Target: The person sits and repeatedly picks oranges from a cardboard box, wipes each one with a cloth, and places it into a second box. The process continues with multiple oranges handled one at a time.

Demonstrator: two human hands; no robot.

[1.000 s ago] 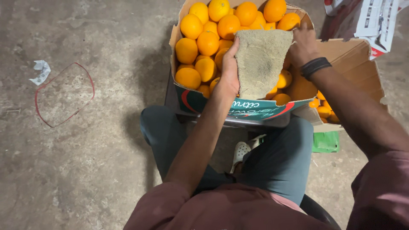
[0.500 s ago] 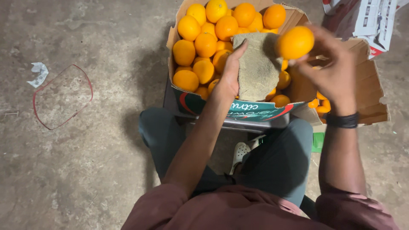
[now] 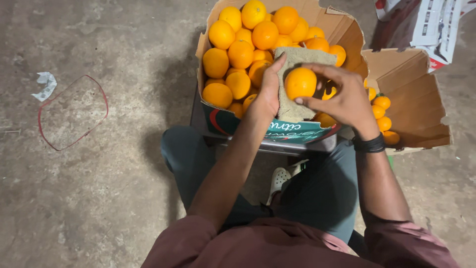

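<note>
My right hand (image 3: 344,99) grips one orange (image 3: 300,83) and presses it against a rough beige cloth (image 3: 293,106). My left hand (image 3: 267,94) holds that cloth up from its left side, fingers curled behind it. Both hands hover over a cardboard box (image 3: 277,133) with a green printed front that is filled with several oranges (image 3: 238,54). The box stands in front of my knees. A dark band sits on my right wrist.
A second open cardboard box (image 3: 421,104) to the right holds smaller oranges (image 3: 383,109). A white and red carton (image 3: 429,27) lies at the top right. On the concrete floor at left are a red wire loop (image 3: 72,111) and a paper scrap (image 3: 45,84).
One second ago my right hand was down in the box with no orange showing. It then lifted an orange up high, and now brings it down onto the cloth in my left hand.
</note>
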